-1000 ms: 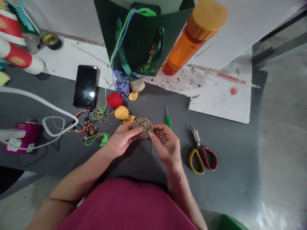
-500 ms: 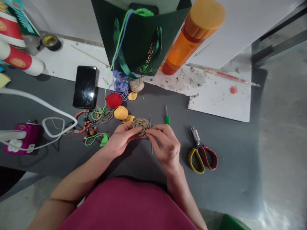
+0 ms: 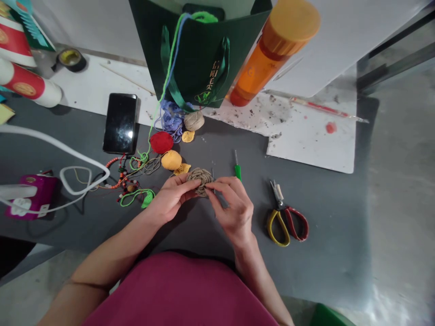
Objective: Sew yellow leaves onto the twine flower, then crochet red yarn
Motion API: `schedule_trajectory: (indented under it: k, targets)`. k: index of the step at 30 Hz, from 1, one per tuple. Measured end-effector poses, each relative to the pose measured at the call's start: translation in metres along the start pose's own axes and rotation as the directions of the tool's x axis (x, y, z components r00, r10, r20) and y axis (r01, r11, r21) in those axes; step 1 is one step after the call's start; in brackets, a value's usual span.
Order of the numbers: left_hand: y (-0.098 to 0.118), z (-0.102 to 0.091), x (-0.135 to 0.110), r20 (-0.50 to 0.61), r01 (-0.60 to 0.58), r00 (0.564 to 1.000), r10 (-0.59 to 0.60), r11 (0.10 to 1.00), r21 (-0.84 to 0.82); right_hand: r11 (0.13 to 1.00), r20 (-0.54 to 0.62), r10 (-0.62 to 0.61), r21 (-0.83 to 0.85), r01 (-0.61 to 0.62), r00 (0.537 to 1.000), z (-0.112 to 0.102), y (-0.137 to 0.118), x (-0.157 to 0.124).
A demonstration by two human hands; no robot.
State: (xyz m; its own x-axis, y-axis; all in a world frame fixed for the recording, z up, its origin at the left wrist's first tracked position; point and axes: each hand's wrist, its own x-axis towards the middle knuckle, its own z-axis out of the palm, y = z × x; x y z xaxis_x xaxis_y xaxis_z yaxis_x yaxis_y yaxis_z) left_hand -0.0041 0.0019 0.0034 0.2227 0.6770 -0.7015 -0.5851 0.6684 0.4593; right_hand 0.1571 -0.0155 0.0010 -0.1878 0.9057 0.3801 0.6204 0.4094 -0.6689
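My left hand pinches a round beige crocheted piece from its left side, just above the grey table. My right hand closes its fingers on the piece's right edge, where a thin metal needle pokes up past the fingertips. Behind my right hand a green-handled crochet hook lies on the table. A yellow ball of yarn and a red ball of yarn sit just beyond my left hand.
Scissors with yellow and red handles lie to the right. At the back stand a dark green gift bag and an orange bottle. A black phone, beads, green yarn, a white cable and a magenta device crowd the left.
My right hand has turned palm-down and slid its fingers over the right edge of the crocheted piece, which shifted slightly away from me. The left hand kept its grip.
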Motion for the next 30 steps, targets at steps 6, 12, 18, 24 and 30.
schedule_trajectory:
  k: [6, 12, 18, 24, 30]
  targets:
    - [-0.0008, 0.0012, -0.0021, 0.009, -0.029, 1.0, 0.028, 0.998, 0.047, 0.995, -0.025, -0.065, -0.076, 0.063, 0.998, -0.0003, -0.0011, 0.0001]
    - [-0.0004, 0.0, -0.0015, 0.046, -0.05, 0.998, 0.045, 0.993, 0.111, 0.995, 0.029, -0.093, -0.036, 0.094, 0.995, -0.0006, 0.0036, -0.0018]
    - [-0.0057, -0.0018, -0.0007, 0.027, -0.199, 0.979, 0.202, 0.919, 0.34, 0.991, 0.035, -0.134, 0.015, 0.134, 0.99, -0.0015, 0.0069, -0.0035]
    - [-0.0077, -0.0026, -0.0005, 0.048, -0.333, 0.934, 0.354, 0.815, 0.474, 0.986, 0.03, -0.169, 0.008, 0.169, 0.985, 0.0011, 0.0053, -0.0035]
    - [-0.007, 0.001, -0.0021, 0.033, -0.174, 0.985, 0.171, 0.966, 0.19, 0.956, -0.064, 0.262, 0.156, -0.25, 0.963, 0.0025, 0.0041, -0.0043]
